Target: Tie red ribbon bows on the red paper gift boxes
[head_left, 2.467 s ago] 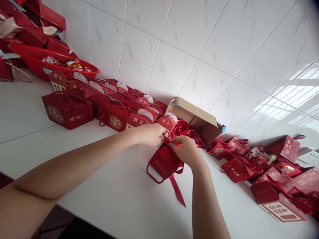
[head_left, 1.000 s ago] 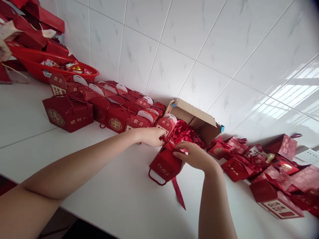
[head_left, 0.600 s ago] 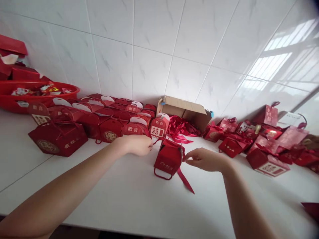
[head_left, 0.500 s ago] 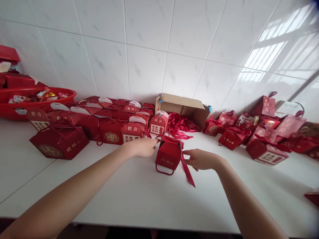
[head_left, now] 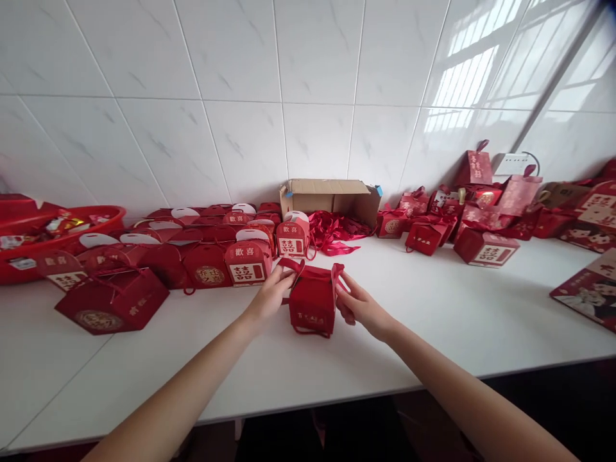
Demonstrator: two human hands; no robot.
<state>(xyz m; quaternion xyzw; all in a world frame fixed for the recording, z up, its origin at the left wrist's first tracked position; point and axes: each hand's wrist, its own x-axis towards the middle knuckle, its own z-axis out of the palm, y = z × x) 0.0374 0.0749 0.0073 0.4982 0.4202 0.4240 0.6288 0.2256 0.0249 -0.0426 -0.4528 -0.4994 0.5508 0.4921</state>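
A small red box with gold lettering stands upright on the white table, a dark red cord loop at its lower front. My left hand is at the box's upper left side, its fingers closed on a red ribbon there. At the right side my right hand has its fingers closed on ribbon beside the box's top edge. Some fingertips are hidden behind the ribbon and the box.
Rows of red gift boxes stand at the left, near a red basin of sweets. Behind are a cardboard carton and loose red ribbons. More boxes and bags are at the right.
The view has turned to the right. Both hands have closed in on the box's top, and the ribbon end that lay on the table at its right is now gathered up at the box.
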